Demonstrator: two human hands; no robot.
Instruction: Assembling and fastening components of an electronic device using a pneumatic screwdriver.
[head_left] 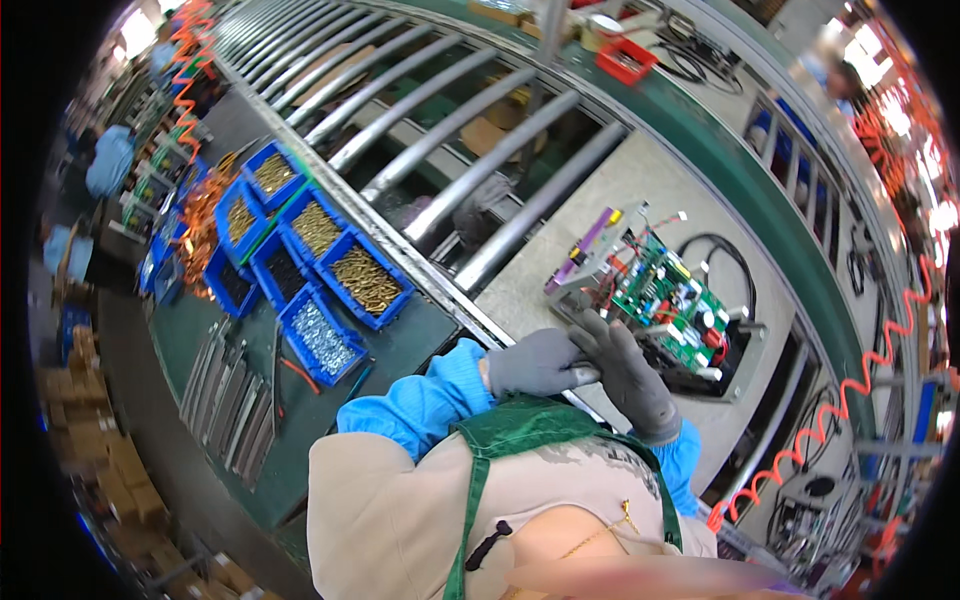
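Both hands gloved grey, held close in front of the chest. Left hand [535, 363] curled shut around what looks like a short grey piece; can't tell exactly what. Right hand [628, 372] open-fingered, laid over the left's fingertips, nothing gripped that I can see. Green circuit board assembly [668, 300] sits on its grey pallet [540, 290] just beyond the hands, wires loose on top. Blue screw bins [330, 275] well left on the green counter [405, 340]. Judgement: between fastening steps, glove or part adjust. Next: reach to the board.
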